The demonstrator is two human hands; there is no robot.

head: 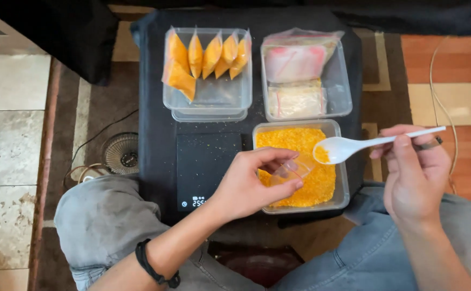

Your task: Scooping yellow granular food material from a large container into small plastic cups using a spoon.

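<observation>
My left hand holds a small clear plastic bag open over a clear tub full of yellow-orange crumbs. My right hand grips the handle of a white plastic spoon, whose bowl carries a little of the crumbs just above and to the right of the bag's mouth. A black digital scale lies to the left of the tub, under my left wrist, with its display lit.
At the back left, a clear tub holds several filled orange packets. At the back right, another tub holds stacks of empty clear bags. All sit on a black low table. A small fan lies on the floor to the left.
</observation>
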